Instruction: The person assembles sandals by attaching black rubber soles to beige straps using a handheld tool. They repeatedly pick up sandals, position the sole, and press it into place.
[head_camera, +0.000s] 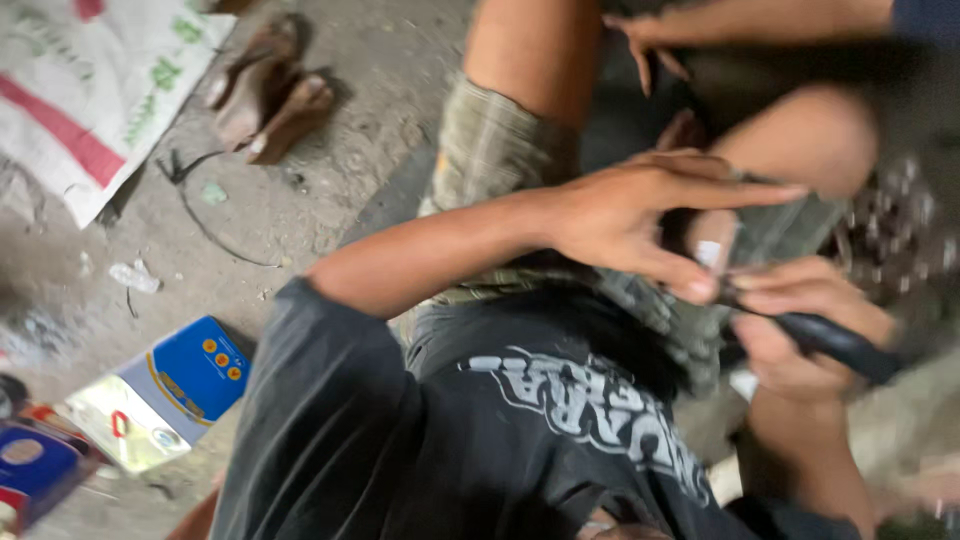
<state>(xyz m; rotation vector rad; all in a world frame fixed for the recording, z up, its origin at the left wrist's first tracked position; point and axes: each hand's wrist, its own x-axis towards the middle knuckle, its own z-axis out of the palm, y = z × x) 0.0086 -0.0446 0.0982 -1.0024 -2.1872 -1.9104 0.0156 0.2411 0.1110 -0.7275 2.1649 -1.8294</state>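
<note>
I see a blue-and-white flat box (165, 395) on the floor at left — a white, red-striped sack (85, 90) above it.

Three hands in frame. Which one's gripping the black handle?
The right hand, lower right, wrapped around the black handle. The left hand is spread open above it; another person's hand sits at the top edge.

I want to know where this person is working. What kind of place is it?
Probably a rough floor-level workshop or yard, maybe for repairs. The bare concrete floor is dusty and littered, worn sandals lie beside a printed sack, and the right hand grips a black rubber tube.
</note>
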